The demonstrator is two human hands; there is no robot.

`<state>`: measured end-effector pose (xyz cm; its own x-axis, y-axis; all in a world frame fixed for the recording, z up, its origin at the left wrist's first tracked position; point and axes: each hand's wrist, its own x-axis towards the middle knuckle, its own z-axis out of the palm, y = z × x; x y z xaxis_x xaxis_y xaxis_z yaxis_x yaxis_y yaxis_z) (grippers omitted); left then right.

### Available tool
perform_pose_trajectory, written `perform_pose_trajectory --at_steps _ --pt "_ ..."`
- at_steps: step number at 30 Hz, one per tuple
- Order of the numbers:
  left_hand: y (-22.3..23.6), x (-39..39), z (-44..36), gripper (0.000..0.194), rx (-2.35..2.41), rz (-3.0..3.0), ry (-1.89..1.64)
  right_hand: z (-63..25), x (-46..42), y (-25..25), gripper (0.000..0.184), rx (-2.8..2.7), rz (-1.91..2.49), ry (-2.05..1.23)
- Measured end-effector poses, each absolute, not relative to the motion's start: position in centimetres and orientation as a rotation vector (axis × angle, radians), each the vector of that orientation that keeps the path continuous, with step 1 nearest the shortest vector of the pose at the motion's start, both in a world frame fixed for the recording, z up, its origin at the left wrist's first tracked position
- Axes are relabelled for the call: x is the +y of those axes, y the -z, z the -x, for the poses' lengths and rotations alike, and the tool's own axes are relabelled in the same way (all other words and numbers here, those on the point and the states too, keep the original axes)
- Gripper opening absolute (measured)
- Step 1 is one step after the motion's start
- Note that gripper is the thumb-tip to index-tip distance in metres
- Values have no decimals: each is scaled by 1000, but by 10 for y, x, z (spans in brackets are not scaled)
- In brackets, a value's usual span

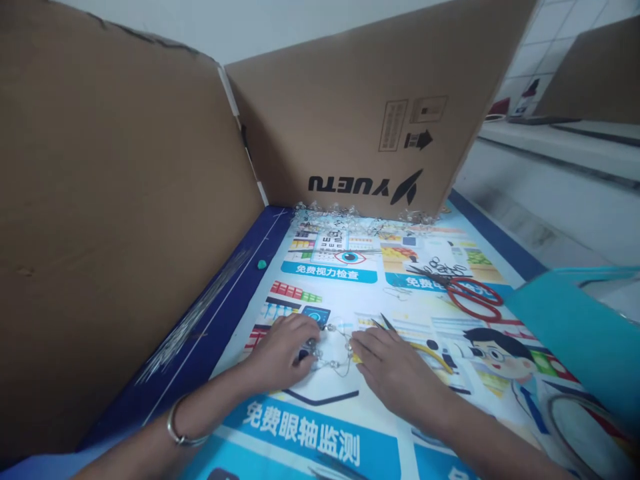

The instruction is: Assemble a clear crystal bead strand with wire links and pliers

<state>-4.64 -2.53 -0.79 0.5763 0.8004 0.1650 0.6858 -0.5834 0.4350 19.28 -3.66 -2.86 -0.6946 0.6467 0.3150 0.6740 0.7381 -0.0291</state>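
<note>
A ring of thin wire with clear beads (334,364) lies between my hands on the printed sheet. My left hand (289,352) curls its fingers and thumb around the ring's left side. My right hand (395,370) has its fingers pressed together on the ring's right edge; the fingertips partly cover the wire. Beneath and behind the right hand lie pliers, with dark pointed jaws (386,323) and a yellow handle (434,357) showing. Red-handled scissors (475,298) rest farther right, blades pointing left.
Cardboard walls (120,200) stand at left and back. Several beaded wire pieces (345,219) lie along the back wall. Straight wires (187,327) lie at left, near a small green lump (262,265). Small dark loops (443,267) sit by the scissors. A teal object (575,333) is at right.
</note>
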Motion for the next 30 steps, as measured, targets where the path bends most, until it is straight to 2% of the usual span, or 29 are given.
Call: perform_pose_trajectory --at_steps 5,13,30 --pt "10 -19 48 34 1210 -2465 -508 -187 -36 28 29 -2585 1159 74" --pt "14 -14 50 38 1217 -2458 -481 -189 -31 19 20 -2434 1195 -163" --pt "12 -19 52 36 1258 -2572 -473 -193 -38 29 27 -2574 1036 184"
